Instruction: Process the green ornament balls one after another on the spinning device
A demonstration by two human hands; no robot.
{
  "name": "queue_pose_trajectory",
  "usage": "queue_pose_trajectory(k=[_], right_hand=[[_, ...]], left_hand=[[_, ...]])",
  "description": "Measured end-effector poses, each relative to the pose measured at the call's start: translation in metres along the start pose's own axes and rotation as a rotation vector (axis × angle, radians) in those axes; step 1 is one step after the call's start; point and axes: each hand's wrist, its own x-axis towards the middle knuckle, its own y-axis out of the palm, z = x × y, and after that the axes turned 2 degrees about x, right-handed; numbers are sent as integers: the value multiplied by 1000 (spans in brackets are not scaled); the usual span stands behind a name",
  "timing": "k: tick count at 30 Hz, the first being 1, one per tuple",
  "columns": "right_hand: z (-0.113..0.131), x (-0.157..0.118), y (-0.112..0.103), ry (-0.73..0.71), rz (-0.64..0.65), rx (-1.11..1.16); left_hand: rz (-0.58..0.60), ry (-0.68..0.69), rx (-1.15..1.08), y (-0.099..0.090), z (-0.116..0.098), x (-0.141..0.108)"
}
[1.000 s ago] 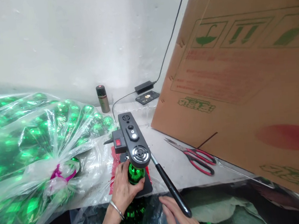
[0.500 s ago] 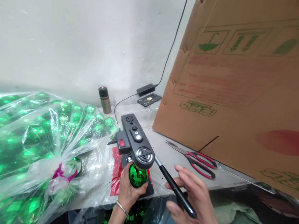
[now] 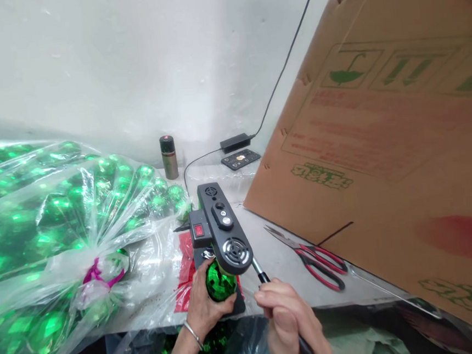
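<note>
My left hand (image 3: 203,304), with a silver bangle at the wrist, is wrapped round a shiny green faceted ball (image 3: 220,281) under the front end of a black machine (image 3: 225,227). The ball's top is hidden by the machine's head. On the machine's left side is a red switch (image 3: 199,230). My right hand (image 3: 289,318) is closed round the black handle (image 3: 307,352) of the machine's metal lever, to the right of the ball.
Clear bags of green balls (image 3: 56,203) cover the left side. Red-handled scissors (image 3: 322,266) lie right of the machine, beside a big leaning cardboard box (image 3: 377,186). Behind stand a spray can (image 3: 169,158), a phone (image 3: 240,159) and a power adapter (image 3: 235,142). More green balls are below the table edge.
My right hand was open beside the lever handle and has now closed round it. My left hand still holds the ball under the machine. The view has shifted slightly.
</note>
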Motion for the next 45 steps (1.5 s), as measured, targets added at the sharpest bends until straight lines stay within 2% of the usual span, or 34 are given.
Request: queue_pose_trajectory(k=[4,13,19,24,29,38,45], right_hand=[[-3,-2,2,-43,-49,0],[1,4,9,-48,-58,34],[7,14,14,-34,-72,26],[11,19,14,-26,-78,0],[16,23,18,-35,-93,-20],[8,8,16,5,-67,57],[0,-5,19,25,-116,148]], left_hand=[[-27,20,20,3,4,-1],[-43,27,49,5,8,-3],[16,50,47,0,10,-2],[-17,46,50,3,8,-2],[29,63,57,0,14,-2],[-18,78,81,1,9,-1],[-61,50,48,8,7,1]])
